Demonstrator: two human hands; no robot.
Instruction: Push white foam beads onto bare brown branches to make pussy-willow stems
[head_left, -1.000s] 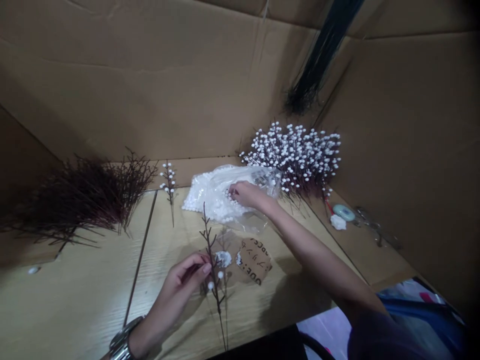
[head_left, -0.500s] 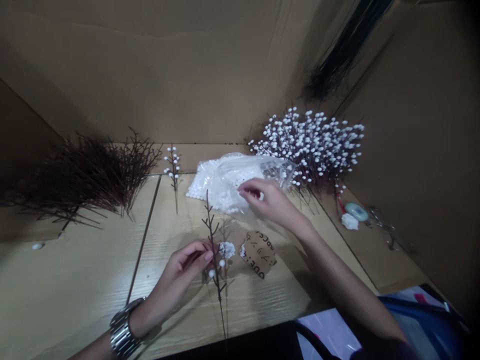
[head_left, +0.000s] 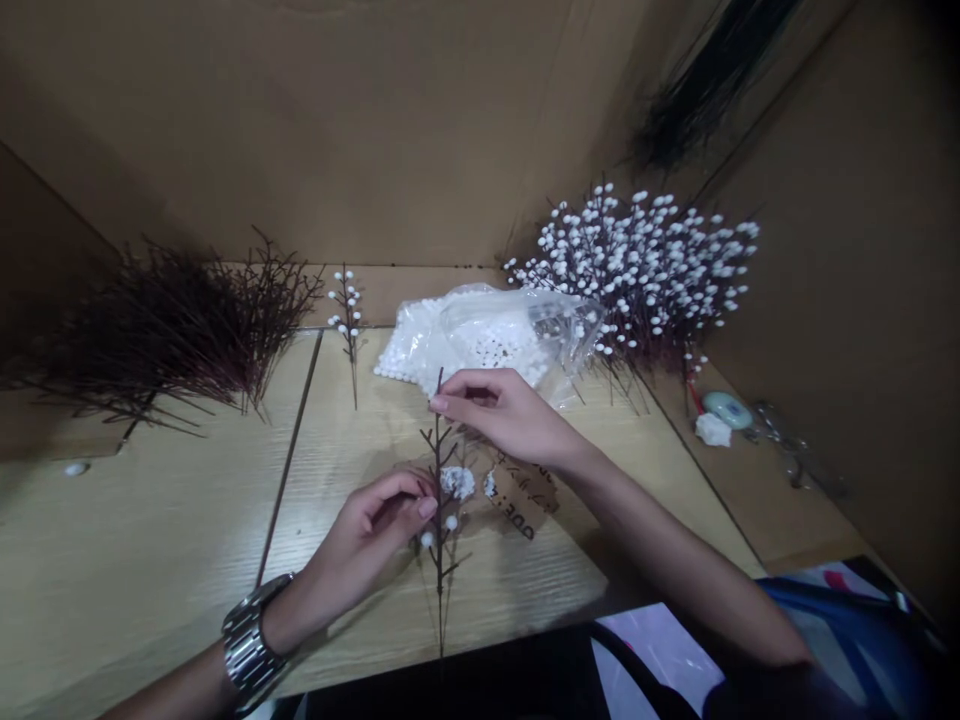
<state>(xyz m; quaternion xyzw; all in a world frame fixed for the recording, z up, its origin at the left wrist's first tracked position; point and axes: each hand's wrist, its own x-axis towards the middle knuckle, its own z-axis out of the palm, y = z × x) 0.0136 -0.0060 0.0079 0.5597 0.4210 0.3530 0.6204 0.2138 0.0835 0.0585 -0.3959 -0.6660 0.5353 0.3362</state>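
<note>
My left hand [head_left: 386, 515] pinches a brown artificial twig [head_left: 439, 540] between thumb and fingers, holding it upright over the table. Two white berries [head_left: 427, 539] sit on its lower side branches; the upper ones are bare. At the twig's top, my right hand [head_left: 487, 405] has thumb and forefinger closed by the tip; whatever is between them is hidden. Behind that hand lies an open clear plastic bag [head_left: 465, 335] of white berries. Below it are a white clump of paste-like material [head_left: 457, 483] and a torn cardboard piece [head_left: 525, 500] with writing.
Bare brown twigs [head_left: 187, 330] are heaped at the left. One berried twig [head_left: 347, 310] lies near the back edge. Many finished white-berry twigs [head_left: 645, 265] are piled back right, beside a green oval object [head_left: 727, 409]. Cardboard walls [head_left: 337, 130] surround the table [head_left: 172, 520]. A loose berry [head_left: 76, 468] lies left.
My right hand has moved from the bag of berries down and left to the twig's top. The left hand keeps its hold, and the twig now stands straighter. The view has shifted slightly.
</note>
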